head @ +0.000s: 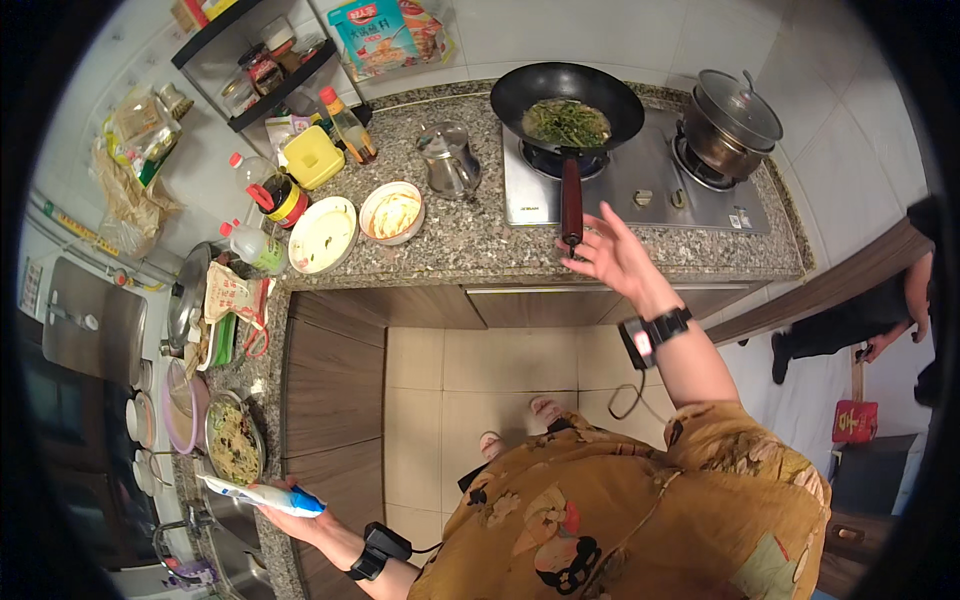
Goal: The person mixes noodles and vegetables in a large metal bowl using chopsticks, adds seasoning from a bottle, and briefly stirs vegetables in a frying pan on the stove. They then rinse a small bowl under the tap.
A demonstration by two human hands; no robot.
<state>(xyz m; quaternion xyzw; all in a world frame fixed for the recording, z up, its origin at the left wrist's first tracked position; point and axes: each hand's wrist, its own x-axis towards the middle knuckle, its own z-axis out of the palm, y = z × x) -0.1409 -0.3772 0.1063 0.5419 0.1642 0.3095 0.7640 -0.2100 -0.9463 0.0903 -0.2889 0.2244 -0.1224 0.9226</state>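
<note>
My left hand (296,521) grips a white and blue plastic packet (262,496) at the lower left, by the sink edge. Just beyond the packet lies a metal dish of mixed food (235,439). My right hand (611,251) is spread, palm up, beside the end of the dark red wok handle (571,199); whether a finger touches it I cannot tell. The black wok (525,82) sits on the left burner of the steel gas hob (622,195). Cooked greens (568,124) in some liquid lie in the wok.
A lidded pot (724,142) stands on the right burner. Left along the granite counter (420,259) are a steel kettle (450,161), a stained bowl (391,213), a plate (324,236) and a sauce bottle (349,127). Red-handled scissors (257,341) lie near the corner. Another person (847,322) is at right.
</note>
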